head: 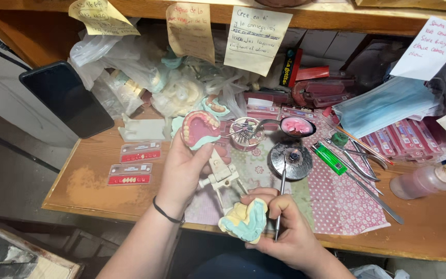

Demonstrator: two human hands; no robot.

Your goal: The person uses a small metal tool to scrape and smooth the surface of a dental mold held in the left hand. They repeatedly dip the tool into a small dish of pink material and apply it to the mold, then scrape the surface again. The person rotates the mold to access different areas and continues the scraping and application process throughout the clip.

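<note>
at the centre of the frame, just above the left hand (184, 165), sits a pink wax denture base on a pale green cast (201, 129), tipped up so its hollow faces the camera. the left hand's fingers are closed around its lower edge, holding it clear of the bench. below it, at lower centre, the right hand (285, 227) is wrapped around a second cast, green and yellow (243, 221), while the same fingers pinch a thin metal wax instrument (281, 201), whose shaft points up toward a round metal dish (291, 160). between the two hands stands a white hinged articulator frame (222, 178), which seems to join both casts.

to work well here, it looks wise to brace both wrists on the bench edge, keep the raised cast steady, and bring the tool tip in slowly so the soft wax is not gouged.

further out, a spoon holding pink wax (296, 126) and a small cup of tools (244, 133) lie above the dish. a green lighter (329, 157) and pliers (354, 160) rest on the patterned cloth (336, 201) to the right. tooth cards with red strips (132, 165) sit at left, a dark phone (65, 98) at upper left, and a squeeze bottle (424, 181) at far right.
</note>
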